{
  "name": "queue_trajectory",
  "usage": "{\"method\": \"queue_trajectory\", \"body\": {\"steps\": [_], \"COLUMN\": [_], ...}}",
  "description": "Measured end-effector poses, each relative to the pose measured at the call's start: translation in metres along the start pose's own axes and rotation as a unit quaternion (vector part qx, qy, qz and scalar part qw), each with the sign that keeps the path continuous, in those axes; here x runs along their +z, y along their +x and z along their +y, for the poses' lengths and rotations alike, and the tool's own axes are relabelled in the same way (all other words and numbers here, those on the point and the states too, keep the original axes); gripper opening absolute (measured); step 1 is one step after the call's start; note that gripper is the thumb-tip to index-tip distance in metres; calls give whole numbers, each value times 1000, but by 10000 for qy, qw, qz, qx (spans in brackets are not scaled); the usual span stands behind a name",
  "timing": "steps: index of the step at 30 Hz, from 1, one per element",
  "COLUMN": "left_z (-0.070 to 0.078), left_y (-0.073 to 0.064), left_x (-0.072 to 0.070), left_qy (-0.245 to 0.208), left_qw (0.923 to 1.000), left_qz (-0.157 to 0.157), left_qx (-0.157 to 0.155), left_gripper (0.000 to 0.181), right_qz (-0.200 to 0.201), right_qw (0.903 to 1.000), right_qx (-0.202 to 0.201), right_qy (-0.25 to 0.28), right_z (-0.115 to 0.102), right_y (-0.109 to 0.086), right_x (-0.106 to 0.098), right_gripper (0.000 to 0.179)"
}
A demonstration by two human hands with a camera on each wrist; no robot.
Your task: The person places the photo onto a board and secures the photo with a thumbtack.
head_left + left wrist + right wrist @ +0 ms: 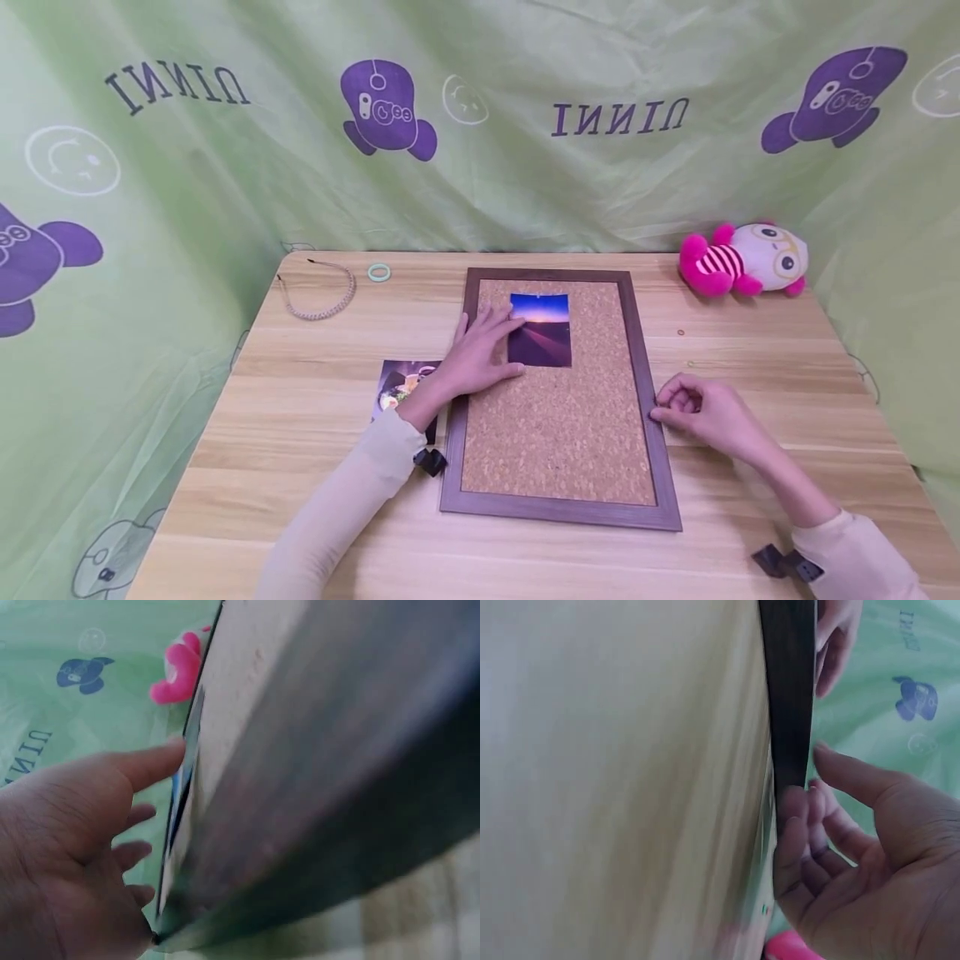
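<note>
A corkboard (558,433) with a dark brown wooden frame lies on the table. On its upper part is a photo (540,337) of a blue-purple sunset sky. My left hand (480,354) is spread over the board's left side, index fingertip at the photo's left edge and thumb near its lower corner. In the left wrist view, the photo (180,799) stands slightly off the cork. Beside the frame's right edge is my right hand (705,412). Its fingers bend loosely against the frame's side (791,697), thumb apart from them; nothing shows in its grasp.
Partly under the left forearm lies a second photo (397,383), showing food. A headband (322,315) and a mint-green ring (379,272) lie back left. A pink-and-white plush toy (746,260) is back right, with a small brownish ring (681,332) nearer. A green curtain (495,200) encloses the table.
</note>
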State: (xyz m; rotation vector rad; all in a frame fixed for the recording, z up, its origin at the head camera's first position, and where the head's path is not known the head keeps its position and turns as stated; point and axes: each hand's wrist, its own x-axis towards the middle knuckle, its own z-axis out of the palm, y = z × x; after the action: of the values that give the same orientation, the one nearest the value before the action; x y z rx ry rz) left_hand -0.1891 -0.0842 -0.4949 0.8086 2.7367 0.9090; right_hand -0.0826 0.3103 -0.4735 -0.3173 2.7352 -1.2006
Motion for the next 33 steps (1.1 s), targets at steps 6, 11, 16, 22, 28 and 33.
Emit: {"method": "queue_trajectory", "body": {"steps": [6, 11, 16, 22, 28, 33], "left_z": [6, 6, 4, 4, 6, 5], "left_y": [-6, -6, -6, -7, -9, -10], "left_x": [-6, -6, -5, -4, -5, -6], "left_qy": [307, 567, 604, 684, 741, 725], "left_qw": [9987, 9974, 9972, 9969, 9965, 9967], "left_qz": [-394, -434, -438, -357, -319, -304], "left_qx": [72, 63, 37, 138, 226, 211], "left_gripper": [83, 81, 80, 73, 65, 63], "right_qz": [513, 835, 983, 906, 899, 889], "right_qw": [9985, 9957, 9932, 9928, 9924, 9918], "right_qx": [209, 405, 552, 581, 510, 564], "right_qy": [-5, -76, -282, -529, -660, -732], "right_z": [12, 23, 32, 42, 47, 46], "right_y": [9, 16, 23, 29, 32, 35], "right_x": [-18, -30, -36, -37, -37, -37], "right_gripper": [20, 23, 28, 26, 21, 16]}}
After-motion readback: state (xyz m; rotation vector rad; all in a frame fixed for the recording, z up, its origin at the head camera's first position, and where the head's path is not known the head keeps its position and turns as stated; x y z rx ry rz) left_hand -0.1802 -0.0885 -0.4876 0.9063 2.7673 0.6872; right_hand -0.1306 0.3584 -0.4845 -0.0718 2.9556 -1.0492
